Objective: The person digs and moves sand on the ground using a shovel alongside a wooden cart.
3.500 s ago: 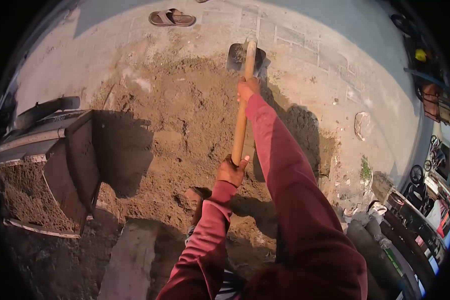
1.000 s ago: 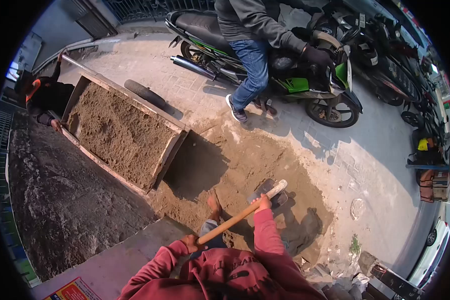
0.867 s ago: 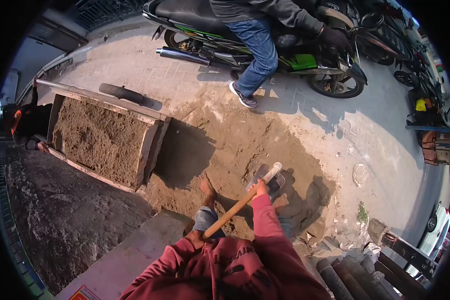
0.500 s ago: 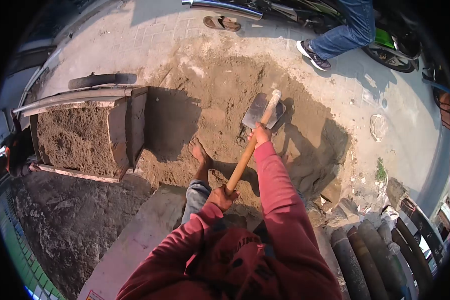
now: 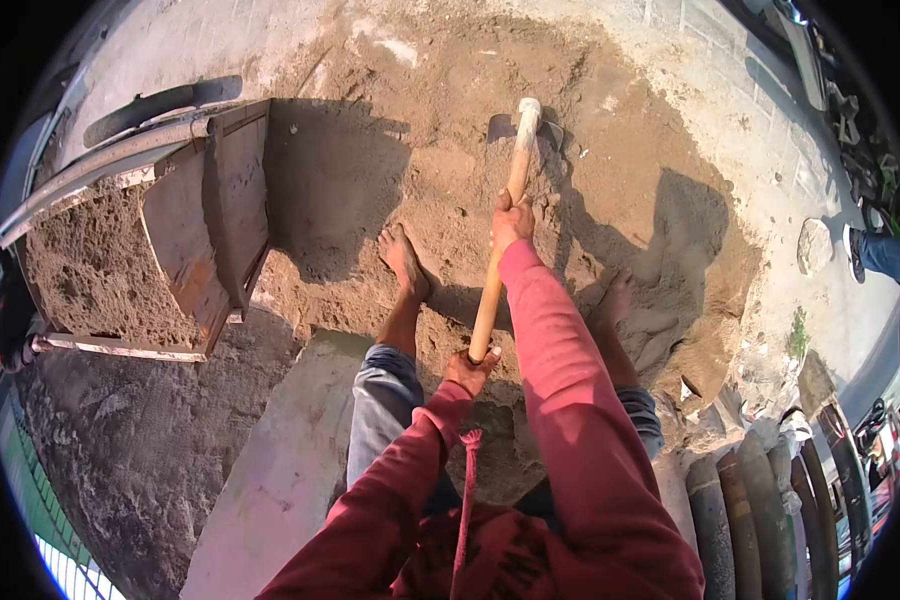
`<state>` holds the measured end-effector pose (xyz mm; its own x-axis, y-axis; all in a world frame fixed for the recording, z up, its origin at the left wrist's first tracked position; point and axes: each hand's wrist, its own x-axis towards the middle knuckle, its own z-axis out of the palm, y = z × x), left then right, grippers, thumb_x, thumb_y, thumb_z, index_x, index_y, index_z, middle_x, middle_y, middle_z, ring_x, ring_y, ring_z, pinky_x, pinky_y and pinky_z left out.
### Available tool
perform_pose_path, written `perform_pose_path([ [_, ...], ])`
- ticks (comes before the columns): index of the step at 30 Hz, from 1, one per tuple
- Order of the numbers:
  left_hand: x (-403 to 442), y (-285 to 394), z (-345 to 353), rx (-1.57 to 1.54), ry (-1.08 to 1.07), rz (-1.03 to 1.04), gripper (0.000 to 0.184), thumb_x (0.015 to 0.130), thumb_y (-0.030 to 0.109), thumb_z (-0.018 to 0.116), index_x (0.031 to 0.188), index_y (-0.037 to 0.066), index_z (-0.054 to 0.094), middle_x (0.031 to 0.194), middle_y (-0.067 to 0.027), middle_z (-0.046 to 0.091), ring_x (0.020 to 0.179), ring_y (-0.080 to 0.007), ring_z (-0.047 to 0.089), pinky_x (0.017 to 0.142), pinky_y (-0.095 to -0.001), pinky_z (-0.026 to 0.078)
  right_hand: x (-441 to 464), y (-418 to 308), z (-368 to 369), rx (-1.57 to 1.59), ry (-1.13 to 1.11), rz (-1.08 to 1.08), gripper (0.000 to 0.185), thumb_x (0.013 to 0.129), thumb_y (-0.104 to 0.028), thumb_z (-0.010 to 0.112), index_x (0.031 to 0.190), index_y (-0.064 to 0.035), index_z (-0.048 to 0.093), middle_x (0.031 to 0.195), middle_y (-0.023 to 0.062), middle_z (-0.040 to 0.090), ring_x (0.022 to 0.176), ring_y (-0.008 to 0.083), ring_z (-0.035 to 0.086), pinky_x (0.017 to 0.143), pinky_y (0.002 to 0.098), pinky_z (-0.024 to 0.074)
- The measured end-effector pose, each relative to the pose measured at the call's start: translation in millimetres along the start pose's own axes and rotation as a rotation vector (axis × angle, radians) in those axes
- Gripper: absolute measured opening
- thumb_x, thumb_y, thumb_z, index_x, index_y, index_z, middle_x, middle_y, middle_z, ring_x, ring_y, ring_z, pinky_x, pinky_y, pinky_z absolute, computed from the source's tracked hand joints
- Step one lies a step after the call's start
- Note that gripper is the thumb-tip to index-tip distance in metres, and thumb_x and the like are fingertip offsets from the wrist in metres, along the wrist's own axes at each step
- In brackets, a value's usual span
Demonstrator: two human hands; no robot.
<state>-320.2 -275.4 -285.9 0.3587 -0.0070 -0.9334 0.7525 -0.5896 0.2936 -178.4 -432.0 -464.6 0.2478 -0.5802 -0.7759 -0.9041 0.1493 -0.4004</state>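
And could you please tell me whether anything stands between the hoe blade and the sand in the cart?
Yes, the cart's wooden end panel stands between the hoe blade and the sand load; otherwise only loose ground sand is visible between, with the left foot off the direct line.

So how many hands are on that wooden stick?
2: the right hand grips the wooden handle partway up, and the left hand grips it near its lower end. No others show on it.
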Motion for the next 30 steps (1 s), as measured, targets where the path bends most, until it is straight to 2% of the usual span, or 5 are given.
perform_pose_path([
  [3, -53, -37, -15, 0.239, -0.067, -0.288, 0.055, 0.08, 0.055, 0.072, 0.085, 0.0, 0.067, 0.068, -0.0103, 0.062, 0.064, -0.0181, 0.059, 0.063, -0.036, 0.049, 16, 221, 102, -0.17, 0.089, -0.223, 0.044, 0.095, -0.046, 0.054, 0.105, -0.0045, 0.045, 0.061, 0.0125, 0.056, 0.048, 0.0272, 0.06, 0.037, 0.0365, 0.0478],
  [10, -89, -26, 2, 0.324, -0.177, -0.258, 0.066, 0.078, 0.061, 0.068, 0.1, -0.001, 0.063, 0.08, -0.0193, 0.068, 0.082, -0.0306, 0.069, 0.072, -0.0404, 0.053, -48, 132, -24, 0.633, -0.549, 0.576, 0.034, 0.095, -0.045, 0.055, 0.094, -0.011, 0.052, 0.061, 0.0053, 0.051, 0.045, 0.0205, 0.052, 0.042, 0.0394, 0.0467],
  [13, -137, 53, -34, 0.382, -0.238, -0.147, 0.057, 0.083, 0.051, 0.066, 0.092, -0.006, 0.062, 0.067, -0.0129, 0.064, 0.059, -0.0235, 0.066, 0.051, -0.0366, 0.051, -93, 88, -55, 0.386, -0.337, 0.54, 0.033, 0.094, -0.044, 0.055, 0.095, -0.0108, 0.051, 0.061, 0.0051, 0.051, 0.046, 0.0212, 0.052, 0.044, 0.0408, 0.0474],
  [24, -271, 208, -287, 0.819, -0.663, 0.217, 0.052, 0.087, 0.047, 0.063, 0.101, -0.003, 0.063, 0.088, -0.0223, 0.067, 0.087, -0.0352, 0.066, 0.075, -0.0439, 0.048, -182, 8, -132, 1.133, -0.108, 0.431, 0.018, 0.082, -0.022, 0.06, 0.086, -0.0102, 0.048, 0.072, 0.0071, 0.051, 0.059, 0.0206, 0.053, 0.054, 0.0369, 0.0503],
  [30, -315, 213, -507, 1.02, -0.417, 0.388, 0.043, 0.082, 0.041, 0.068, 0.099, 0.002, 0.064, 0.088, -0.0189, 0.066, 0.086, -0.0351, 0.065, 0.077, -0.044, 0.049, -284, -135, -24, 1.193, -0.116, 0.418, 0.018, 0.087, -0.023, 0.053, 0.079, -0.0124, 0.042, 0.068, 0.0026, 0.043, 0.058, 0.0177, 0.044, 0.057, 0.0328, 0.0452],
])
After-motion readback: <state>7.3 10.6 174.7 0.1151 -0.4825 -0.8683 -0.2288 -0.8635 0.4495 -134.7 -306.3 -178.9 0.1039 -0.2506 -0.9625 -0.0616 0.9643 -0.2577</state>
